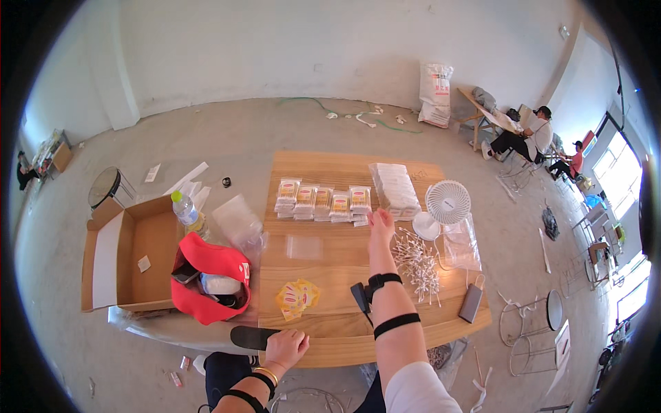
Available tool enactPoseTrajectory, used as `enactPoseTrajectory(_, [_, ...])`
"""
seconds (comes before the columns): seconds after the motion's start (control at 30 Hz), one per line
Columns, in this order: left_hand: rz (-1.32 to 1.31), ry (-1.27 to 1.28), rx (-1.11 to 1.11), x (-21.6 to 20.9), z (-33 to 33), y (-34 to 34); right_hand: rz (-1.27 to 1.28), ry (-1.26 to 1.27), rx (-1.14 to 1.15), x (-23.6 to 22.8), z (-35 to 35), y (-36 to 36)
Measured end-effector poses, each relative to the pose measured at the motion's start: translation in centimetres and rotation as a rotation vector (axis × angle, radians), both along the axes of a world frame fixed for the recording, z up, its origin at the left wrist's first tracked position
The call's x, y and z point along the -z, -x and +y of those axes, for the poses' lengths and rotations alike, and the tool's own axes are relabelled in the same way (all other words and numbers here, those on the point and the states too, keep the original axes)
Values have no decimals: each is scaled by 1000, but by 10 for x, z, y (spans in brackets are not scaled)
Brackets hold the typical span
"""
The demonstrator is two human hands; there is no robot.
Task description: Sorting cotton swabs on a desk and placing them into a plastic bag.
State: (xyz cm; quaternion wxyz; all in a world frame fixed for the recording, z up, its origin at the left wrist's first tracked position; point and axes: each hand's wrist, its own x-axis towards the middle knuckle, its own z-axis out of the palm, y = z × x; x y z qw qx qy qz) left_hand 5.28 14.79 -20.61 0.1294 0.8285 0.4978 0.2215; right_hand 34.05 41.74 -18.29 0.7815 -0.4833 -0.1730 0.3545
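My right hand (381,226) reaches to the far middle of the wooden table (330,265), fingers drawn together; what they grip, if anything, is hidden. It is beside the end of a row of cotton swab packets (322,202) and a stack of clear plastic bags (395,189). Loose cotton swabs (417,261) lie heaped right of my forearm. At the near edge, my left hand (286,348) is curled, its contents not visible, next to a dark flat oval object (253,338). Yellow printed cards (298,299) and a small clear bag (304,247) lie left of centre.
A white fan (447,202) and a grey power bank (471,303) stand on the right side. To the left are an open cardboard box (148,241), a red bag (213,279) and a bottle (188,212). Stools (554,310) and two seated people are further off.
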Motion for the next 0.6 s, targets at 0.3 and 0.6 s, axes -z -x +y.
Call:
enactPoseTrajectory(0.3, [27,-23,-7,4,1,-3,-392,133,101,30,-87,-71])
enactPoseTrajectory(0.6, [21,-23,1,0,1,-3,-1220,954,207,1,-176,-221])
